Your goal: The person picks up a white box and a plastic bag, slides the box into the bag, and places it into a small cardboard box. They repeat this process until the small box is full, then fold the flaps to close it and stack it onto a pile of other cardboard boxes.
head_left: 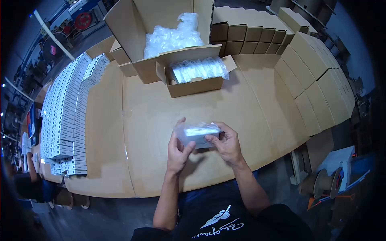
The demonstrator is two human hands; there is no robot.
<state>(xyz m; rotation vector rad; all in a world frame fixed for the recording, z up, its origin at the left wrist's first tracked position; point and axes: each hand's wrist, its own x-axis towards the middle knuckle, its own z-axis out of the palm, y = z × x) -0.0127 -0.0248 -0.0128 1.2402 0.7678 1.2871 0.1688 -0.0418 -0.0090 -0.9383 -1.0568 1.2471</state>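
Observation:
A small white box in a clear bubble-wrap bag (199, 131) is held between my two hands above the cardboard-covered table. My left hand (177, 150) grips its left side, thumb in front and fingers behind. On the other side my right hand (227, 143) is closed on it, with the thumb pressed on the front face. Beyond my hands stands an open cardboard box (195, 87) holding a row of several wrapped packets (199, 70). Behind it, a larger open carton (138, 36) contains a heap of bubble-wrap bags (173, 40).
Tall stacks of small white boxes (64, 112) line the table's left side. Closed brown cartons are piled at the back (249, 34) and on the right (317, 80). Cable spools (321, 184) stand off the right edge. Another person's arm (31, 164) shows at far left.

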